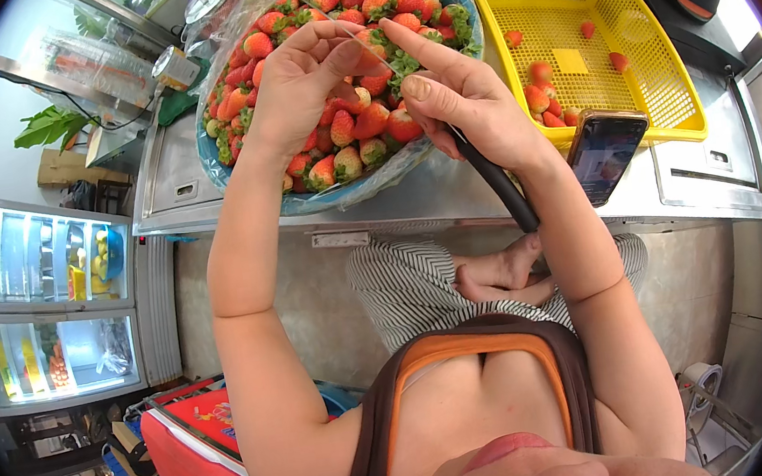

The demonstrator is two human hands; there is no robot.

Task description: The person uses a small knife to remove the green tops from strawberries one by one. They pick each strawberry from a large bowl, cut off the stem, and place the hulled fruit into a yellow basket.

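Observation:
A blue basin (pixel 478 22) lined with clear plastic is heaped with strawberries (pixel 342 128), many with green leaves. Over it, my right hand (pixel 459 91) holds a knife by its black handle (pixel 498 182), the thin blade pointing up and left across the fruit. My left hand (pixel 310 80) is raised over the heap beside the blade, thumb and fingers bent together; whether a strawberry is between them cannot be told. To the right of my right hand stands a yellow plastic basket (pixel 676 74) with several strawberries (pixel 541 96) lying in it, mostly near its lower left corner.
A phone (pixel 608 154) stands upright at the basket's near edge, close to my right forearm. The stainless steel counter (pixel 412 199) ends just before my lap. A can (pixel 175 69) stands left of the basin. A glass-door refrigerator (pixel 54 303) is at the far left, above a red cooler box (pixel 188 464).

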